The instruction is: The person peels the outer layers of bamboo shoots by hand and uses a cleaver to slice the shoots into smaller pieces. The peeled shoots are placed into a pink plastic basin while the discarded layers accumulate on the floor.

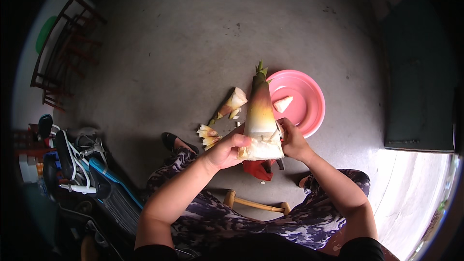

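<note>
A large bamboo shoot (261, 116) is held up before me, green tip pointing away and its pale, cut base towards me. My left hand (225, 149) grips the base from the left, thumb on top. At the right side of the base, the fingers of my right hand (295, 143) close on the shoot's edge; their tips are partly hidden. Beyond my right hand stands a pink plastic basin (316, 94) with a peeled white piece of shoot (283, 104) inside. Left of the held shoot, a smaller cut shoot tip (231, 104) and peeled sheath pieces (209, 136) lie on the floor.
Below the shoot are a red plastic bag (258, 173) and dark objects, partly hidden. A bamboo bar (259, 204) sits between my legs. A scooter (105, 185) stands at my left, wooden furniture (69, 43) farther off. At right is a dark door (420, 79) beside bright ground.
</note>
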A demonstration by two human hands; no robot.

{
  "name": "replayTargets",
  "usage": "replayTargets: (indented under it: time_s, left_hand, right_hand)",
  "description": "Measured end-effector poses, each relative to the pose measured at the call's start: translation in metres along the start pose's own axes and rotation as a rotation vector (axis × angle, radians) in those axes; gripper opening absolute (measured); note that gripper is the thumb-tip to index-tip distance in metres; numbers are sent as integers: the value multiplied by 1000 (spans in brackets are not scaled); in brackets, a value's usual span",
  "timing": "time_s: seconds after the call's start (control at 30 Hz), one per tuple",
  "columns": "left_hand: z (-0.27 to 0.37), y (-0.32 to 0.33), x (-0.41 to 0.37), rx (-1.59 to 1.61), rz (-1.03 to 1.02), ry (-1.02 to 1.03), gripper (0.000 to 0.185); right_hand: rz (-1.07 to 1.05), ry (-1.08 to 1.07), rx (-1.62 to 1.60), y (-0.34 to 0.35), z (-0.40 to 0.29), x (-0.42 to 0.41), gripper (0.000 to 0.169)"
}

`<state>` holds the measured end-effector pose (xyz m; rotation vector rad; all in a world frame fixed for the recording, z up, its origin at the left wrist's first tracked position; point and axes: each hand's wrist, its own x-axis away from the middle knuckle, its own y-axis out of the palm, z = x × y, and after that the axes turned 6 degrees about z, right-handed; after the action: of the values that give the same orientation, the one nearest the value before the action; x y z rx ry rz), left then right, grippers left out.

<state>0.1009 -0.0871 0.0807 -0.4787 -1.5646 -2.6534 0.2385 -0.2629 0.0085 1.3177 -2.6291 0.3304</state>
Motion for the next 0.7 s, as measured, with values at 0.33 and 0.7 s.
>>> replayTargets:
  time_s: [0.33,0.7]
  left_hand:
    - [-3,4,-10,-706,146,342,84]
    - [-19,1,-12,-1492,464,412,61]
  right_hand:
    - [-242,240,-606,-18,-44,11,52]
    - [-293,145,-363,-5,-60,29,89]
